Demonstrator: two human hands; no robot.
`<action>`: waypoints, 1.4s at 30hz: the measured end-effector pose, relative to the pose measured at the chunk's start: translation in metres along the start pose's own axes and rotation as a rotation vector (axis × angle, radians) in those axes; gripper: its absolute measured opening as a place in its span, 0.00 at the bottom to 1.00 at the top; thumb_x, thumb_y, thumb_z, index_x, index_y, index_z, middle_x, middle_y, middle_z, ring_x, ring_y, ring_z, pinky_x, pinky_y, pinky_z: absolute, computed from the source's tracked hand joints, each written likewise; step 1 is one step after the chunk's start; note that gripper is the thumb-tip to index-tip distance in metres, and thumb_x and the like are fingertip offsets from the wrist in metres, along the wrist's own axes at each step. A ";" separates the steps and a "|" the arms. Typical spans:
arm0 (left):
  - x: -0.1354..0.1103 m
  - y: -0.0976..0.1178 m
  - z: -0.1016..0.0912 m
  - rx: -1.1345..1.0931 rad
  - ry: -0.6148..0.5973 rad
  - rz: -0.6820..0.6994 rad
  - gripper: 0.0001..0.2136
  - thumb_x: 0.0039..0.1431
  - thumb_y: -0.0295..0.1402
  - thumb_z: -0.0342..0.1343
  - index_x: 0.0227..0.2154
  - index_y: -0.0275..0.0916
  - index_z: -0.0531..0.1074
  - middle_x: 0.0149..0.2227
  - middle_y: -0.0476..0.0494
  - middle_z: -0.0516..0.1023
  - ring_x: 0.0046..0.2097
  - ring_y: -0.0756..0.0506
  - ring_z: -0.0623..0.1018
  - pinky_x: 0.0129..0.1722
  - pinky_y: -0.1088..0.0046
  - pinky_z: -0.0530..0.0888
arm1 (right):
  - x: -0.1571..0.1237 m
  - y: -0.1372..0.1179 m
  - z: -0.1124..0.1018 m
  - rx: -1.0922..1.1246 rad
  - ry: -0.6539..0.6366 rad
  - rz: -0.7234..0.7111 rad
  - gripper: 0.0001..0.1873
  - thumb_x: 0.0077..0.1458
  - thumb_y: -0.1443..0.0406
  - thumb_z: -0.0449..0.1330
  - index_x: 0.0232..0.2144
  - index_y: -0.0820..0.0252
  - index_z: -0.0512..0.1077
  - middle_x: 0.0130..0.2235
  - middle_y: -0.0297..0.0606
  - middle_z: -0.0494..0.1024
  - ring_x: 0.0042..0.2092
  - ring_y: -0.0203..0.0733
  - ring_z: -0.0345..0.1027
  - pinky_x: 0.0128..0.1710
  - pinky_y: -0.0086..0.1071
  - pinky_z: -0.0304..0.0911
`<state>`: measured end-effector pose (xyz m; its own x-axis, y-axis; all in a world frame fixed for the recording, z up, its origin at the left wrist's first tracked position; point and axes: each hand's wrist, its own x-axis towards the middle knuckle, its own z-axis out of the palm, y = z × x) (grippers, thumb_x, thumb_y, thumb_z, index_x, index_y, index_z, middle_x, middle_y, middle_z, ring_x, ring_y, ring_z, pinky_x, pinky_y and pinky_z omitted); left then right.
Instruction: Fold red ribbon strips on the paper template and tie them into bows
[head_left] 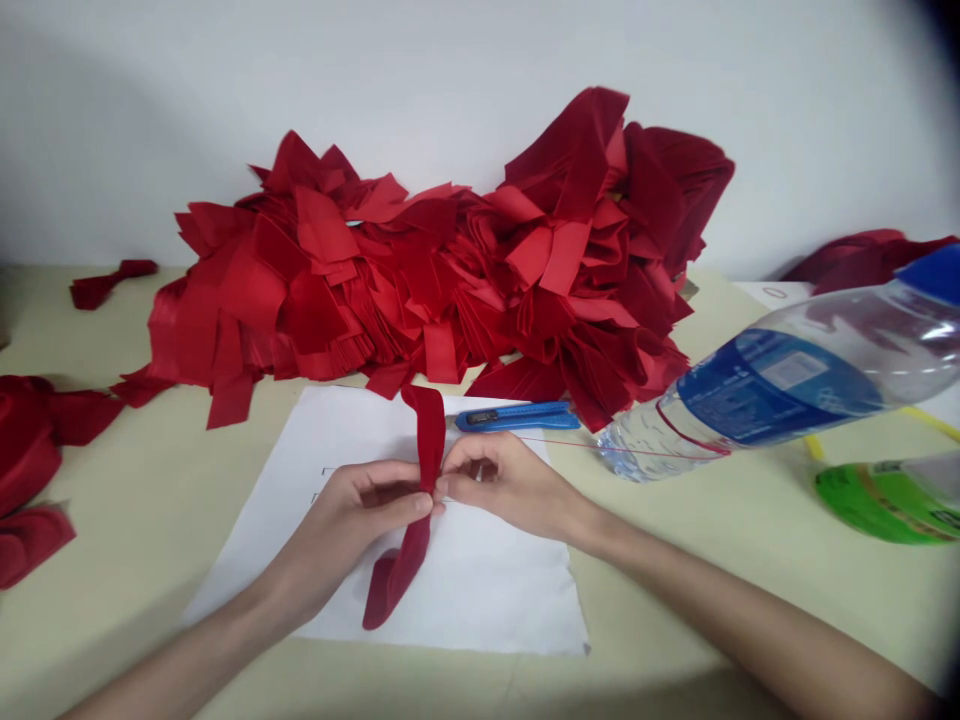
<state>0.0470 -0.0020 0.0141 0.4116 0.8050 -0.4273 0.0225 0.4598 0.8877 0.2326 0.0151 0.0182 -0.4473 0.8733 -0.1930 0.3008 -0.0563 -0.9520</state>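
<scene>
A strip of dark red velvet ribbon (430, 440) stands upright above a white sheet of paper (495, 590), its lower end curling to the left. My left hand (375, 495) pinches the ribbon at its middle, thumb in front. Against the ribbon's right edge, my right hand (499, 485) is closed, thumb and forefinger pressed together. A thin red thread (577, 444) runs from a water bottle (780, 380) to my right hand; its end among the fingers is hidden. Just behind my right hand lies a blue box cutter (517, 416).
A large heap of red ribbon pieces (420, 270) spreads along the wall behind the paper. More red ribbon (30, 440) lies at the left edge. To the right, the tall bottle with thread around it stands near a green-labelled bottle (885, 500).
</scene>
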 end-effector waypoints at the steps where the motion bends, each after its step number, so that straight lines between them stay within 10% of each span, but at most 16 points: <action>1: 0.000 -0.001 0.000 -0.025 -0.006 -0.015 0.10 0.53 0.34 0.60 0.40 0.42 0.77 0.32 0.48 0.78 0.36 0.48 0.73 0.40 0.72 0.67 | 0.001 0.001 -0.001 0.002 -0.005 0.004 0.03 0.50 0.69 0.59 0.25 0.63 0.72 0.26 0.30 0.72 0.28 0.30 0.61 0.27 0.25 0.55; 13: -0.005 0.004 -0.002 0.033 -0.145 -0.093 0.10 0.56 0.39 0.57 0.38 0.40 0.75 0.31 0.48 0.78 0.33 0.49 0.74 0.34 0.75 0.68 | 0.001 -0.008 -0.023 0.477 0.014 0.099 0.17 0.45 0.63 0.67 0.38 0.59 0.70 0.37 0.35 0.74 0.35 0.33 0.68 0.31 0.25 0.64; 20: -0.006 0.025 -0.025 0.279 -0.345 -0.151 0.08 0.53 0.34 0.60 0.37 0.39 0.76 0.34 0.45 0.80 0.36 0.47 0.78 0.35 0.75 0.72 | -0.012 -0.006 -0.040 0.278 0.280 0.083 0.13 0.45 0.61 0.66 0.32 0.63 0.72 0.33 0.36 0.76 0.33 0.34 0.68 0.30 0.26 0.63; 28: 0.001 0.014 -0.056 0.090 -0.114 -0.112 0.11 0.56 0.38 0.58 0.42 0.43 0.76 0.42 0.48 0.80 0.46 0.47 0.78 0.49 0.74 0.73 | -0.034 0.005 -0.052 0.190 0.277 0.223 0.17 0.44 0.58 0.66 0.34 0.63 0.72 0.26 0.33 0.76 0.27 0.34 0.71 0.28 0.27 0.67; 32: -0.001 0.015 -0.060 0.095 0.032 -0.101 0.12 0.53 0.37 0.61 0.40 0.43 0.77 0.37 0.48 0.82 0.37 0.48 0.80 0.40 0.78 0.76 | -0.038 0.006 -0.051 0.149 0.303 0.215 0.17 0.42 0.56 0.67 0.30 0.62 0.71 0.25 0.33 0.76 0.28 0.37 0.74 0.27 0.28 0.68; 42: -0.002 0.017 -0.069 0.217 -0.006 -0.115 0.11 0.53 0.38 0.60 0.37 0.39 0.77 0.30 0.45 0.81 0.36 0.46 0.81 0.38 0.76 0.76 | -0.040 0.013 -0.050 -0.005 0.288 0.210 0.18 0.44 0.52 0.65 0.27 0.62 0.70 0.21 0.32 0.73 0.24 0.37 0.72 0.25 0.30 0.69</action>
<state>-0.0157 0.0301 0.0179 0.4002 0.7496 -0.5272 0.2643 0.4564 0.8496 0.2961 0.0036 0.0251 -0.1201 0.9436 -0.3086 0.3654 -0.2470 -0.8975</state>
